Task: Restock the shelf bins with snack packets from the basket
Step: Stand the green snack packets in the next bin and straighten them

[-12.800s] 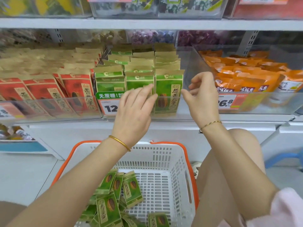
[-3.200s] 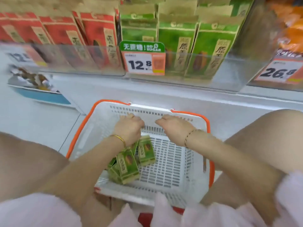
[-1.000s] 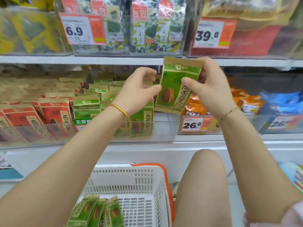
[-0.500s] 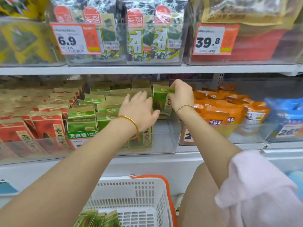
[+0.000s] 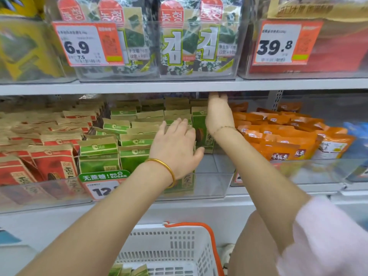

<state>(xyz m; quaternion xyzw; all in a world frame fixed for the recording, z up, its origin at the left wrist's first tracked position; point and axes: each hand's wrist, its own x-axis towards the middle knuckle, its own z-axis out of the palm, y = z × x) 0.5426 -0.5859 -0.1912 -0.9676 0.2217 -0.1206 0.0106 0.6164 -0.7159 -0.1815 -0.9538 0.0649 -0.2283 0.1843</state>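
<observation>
Green snack packets (image 5: 123, 144) stand in rows in a clear shelf bin (image 5: 211, 184). My left hand (image 5: 175, 144) lies on the front of the rows with straight fingers and holds nothing. My right hand (image 5: 218, 116) reaches deep into the bin's right side. Its fingertips are hidden under the shelf above. One green packet (image 5: 201, 128) stands upright between my two hands, against my right wrist. The white basket (image 5: 199, 255) with an orange rim sits on the floor below, with a few green packets (image 5: 129, 271) in it.
A bin of red packets (image 5: 49, 156) stands to the left and a bin of orange packets (image 5: 288, 140) to the right. The upper shelf (image 5: 179, 85) carries seaweed packs (image 5: 179, 46) close above my right hand. My knee (image 5: 254, 246) is beside the basket.
My right hand has pushed further back into the bin, and the green packet now stands in the right-hand row. My left hand has stayed on the packets.
</observation>
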